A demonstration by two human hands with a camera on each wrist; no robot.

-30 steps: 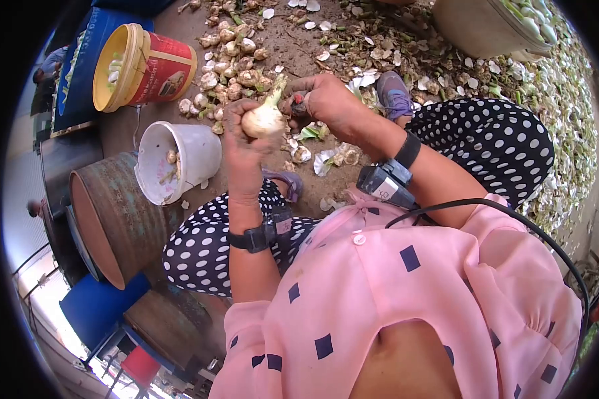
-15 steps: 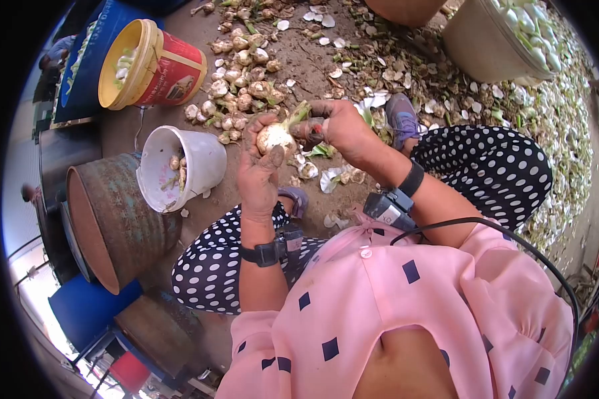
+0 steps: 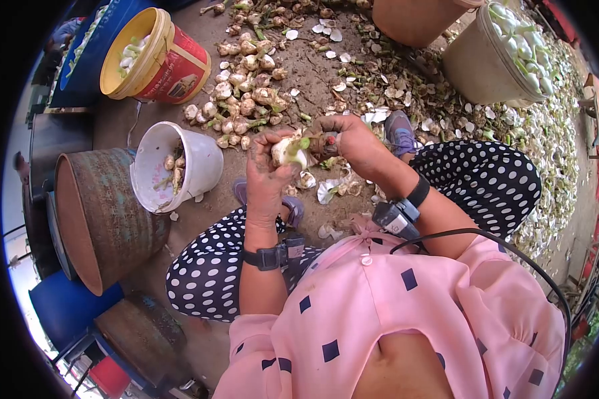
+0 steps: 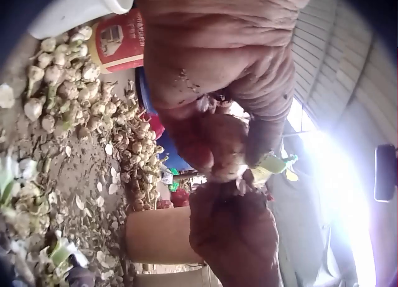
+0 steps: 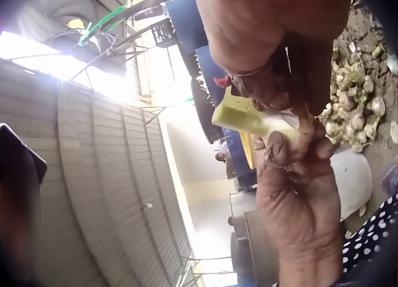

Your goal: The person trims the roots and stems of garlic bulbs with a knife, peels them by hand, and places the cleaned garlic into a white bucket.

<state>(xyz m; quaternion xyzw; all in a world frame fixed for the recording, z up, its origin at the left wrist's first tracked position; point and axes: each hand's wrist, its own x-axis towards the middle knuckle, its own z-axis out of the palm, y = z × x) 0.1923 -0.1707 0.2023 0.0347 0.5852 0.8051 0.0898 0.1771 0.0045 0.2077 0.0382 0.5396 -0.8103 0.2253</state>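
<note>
Two hands meet on one pale, dirt-streaked bulb with a green stalk [image 3: 287, 151], held out over the dirt floor [image 3: 313, 66] in front of the person's knees. The left hand [image 3: 265, 174] has its grip curled round the bulb from below, fingers and thumb wrapped about it. The right hand [image 3: 347, 141] is closed round a small red-handled tool [image 3: 327, 139] and presses in at the stalk end; the blade itself cannot be made out. Compared with a second ago, the bulb shows less of its round white face and more loose skin and green at the top, and the two hands have drawn closer together, now touching across it. Judged from this, trimming or peeling of this bulb is under way, not finished. In the right wrist view a pale yellow-green strip [image 5: 239, 119] stands off the bulb between the fingers, which suggests a layer is coming away. Unpeeled bulbs lie heaped [image 3: 243, 100] on the floor just beyond the hands, with the tipped white plastic bucket [image 3: 199, 159] near the left hand and a yellow-rimmed red bucket [image 3: 180, 66] further off. Peelings [image 3: 552, 133] cover the ground to the right.
</note>
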